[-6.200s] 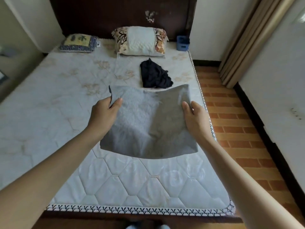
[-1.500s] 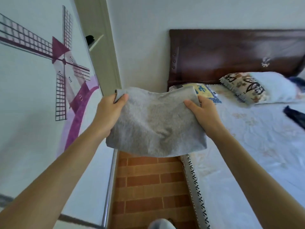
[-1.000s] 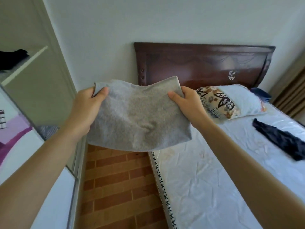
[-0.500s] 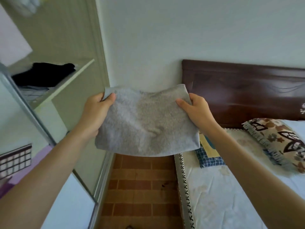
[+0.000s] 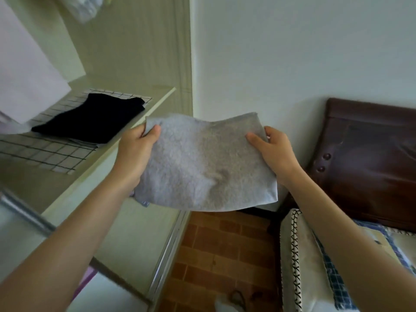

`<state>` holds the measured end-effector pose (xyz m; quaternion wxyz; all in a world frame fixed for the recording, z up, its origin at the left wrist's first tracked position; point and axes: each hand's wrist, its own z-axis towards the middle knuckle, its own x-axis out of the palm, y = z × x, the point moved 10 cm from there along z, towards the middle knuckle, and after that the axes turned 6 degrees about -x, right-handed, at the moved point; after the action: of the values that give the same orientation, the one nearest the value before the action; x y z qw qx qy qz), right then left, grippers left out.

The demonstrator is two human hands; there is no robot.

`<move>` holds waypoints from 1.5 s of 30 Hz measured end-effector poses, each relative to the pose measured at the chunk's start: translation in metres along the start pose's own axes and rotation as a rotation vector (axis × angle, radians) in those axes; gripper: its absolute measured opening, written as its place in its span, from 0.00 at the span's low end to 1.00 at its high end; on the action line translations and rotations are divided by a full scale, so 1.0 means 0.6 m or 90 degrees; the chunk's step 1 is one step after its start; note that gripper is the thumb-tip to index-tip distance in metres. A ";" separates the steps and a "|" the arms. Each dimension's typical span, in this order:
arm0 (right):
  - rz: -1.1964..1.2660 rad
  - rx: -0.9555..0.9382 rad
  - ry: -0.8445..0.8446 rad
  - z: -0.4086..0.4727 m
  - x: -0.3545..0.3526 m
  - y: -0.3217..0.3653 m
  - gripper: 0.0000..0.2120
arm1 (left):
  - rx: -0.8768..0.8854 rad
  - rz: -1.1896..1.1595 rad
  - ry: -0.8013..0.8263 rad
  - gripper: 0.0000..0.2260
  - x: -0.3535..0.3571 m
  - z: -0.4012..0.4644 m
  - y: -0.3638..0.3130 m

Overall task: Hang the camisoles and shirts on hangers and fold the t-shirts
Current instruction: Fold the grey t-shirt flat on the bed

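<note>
A folded grey t-shirt [image 5: 203,163] hangs mid-frame, left hand [image 5: 135,152] and right hand [image 5: 273,152] each pinching a side edge. Soft and light, it sags; holding both sides should keep the fold intact toward the shelf [image 5: 108,145] at left.

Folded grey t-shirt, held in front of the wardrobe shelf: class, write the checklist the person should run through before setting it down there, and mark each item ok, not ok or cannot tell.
1. Both hands grip the folded grey t-shirt, left hand and right hand at opposite edges: ok.
2. Fold holds, no loose sleeve hanging: ok on the side that shows; underside cannot tell.
3. Shelf within reach, to the left of the t-shirt: ok.
4. Free space on the checked liner in front of the folded black garment: ok.
5. T-shirt already over the shelf: not ok, it hangs beside the shelf edge.
6. Room above for a stack: cannot tell.
</note>
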<state>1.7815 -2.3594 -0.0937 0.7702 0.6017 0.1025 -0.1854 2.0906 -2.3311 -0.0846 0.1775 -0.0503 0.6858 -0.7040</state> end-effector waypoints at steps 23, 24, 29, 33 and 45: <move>0.113 -0.163 0.380 0.543 0.407 0.043 0.12 | -0.094 -0.003 -0.378 0.08 -0.120 0.297 0.052; 0.117 -0.171 0.394 0.552 0.438 0.051 0.12 | -0.105 -0.015 -0.396 0.08 -0.138 0.303 0.059; 0.145 -0.228 0.473 0.583 0.596 0.120 0.05 | -0.124 -0.007 -0.502 0.08 -0.243 0.331 0.081; 0.185 -0.237 0.524 0.596 0.700 0.167 0.07 | -0.168 -0.034 -0.570 0.05 -0.308 0.346 0.111; 0.180 -0.108 0.717 0.594 0.915 0.207 0.07 | -0.286 -0.143 -0.652 0.07 -0.414 0.354 0.171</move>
<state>2.3090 -2.7664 -0.1015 0.6599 0.5515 0.4290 0.2764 2.4073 -2.4531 -0.1312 0.3963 -0.4941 0.6355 -0.4414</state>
